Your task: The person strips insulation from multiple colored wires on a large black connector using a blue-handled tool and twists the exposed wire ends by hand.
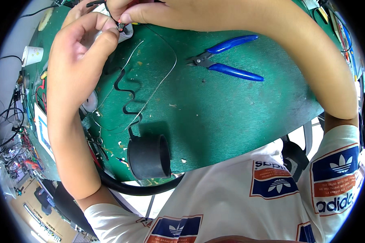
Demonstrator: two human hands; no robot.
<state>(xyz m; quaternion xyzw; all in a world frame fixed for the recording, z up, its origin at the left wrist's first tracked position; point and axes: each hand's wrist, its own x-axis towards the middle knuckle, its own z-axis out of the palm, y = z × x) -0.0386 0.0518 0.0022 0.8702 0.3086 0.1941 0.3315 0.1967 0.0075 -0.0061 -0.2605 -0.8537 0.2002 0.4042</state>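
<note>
At the far edge of the work mat, my left hand point(79, 46) and my right hand point(150, 12) come together, fingers closed. Between the left thumb and forefinger sits a small metal part point(121, 26) with red and black on it. My right thumb and fingers pinch right beside it; what they grip is mostly hidden. Just under the fingertips is a white rounded object point(126, 34), partly covered by the left hand. A black cable point(96, 3) shows above the hands. Thin silvery wire point(175, 60) runs in a wide loop below them.
Blue-handled cutters point(227, 58) lie open on the green mat point(231, 117). Near the front edge rests a black cylinder point(148, 157) with a wavy black strip point(133, 96) trailing from it. A white paper cup point(32, 56) stands far left. Tools and cables crowd the left edge.
</note>
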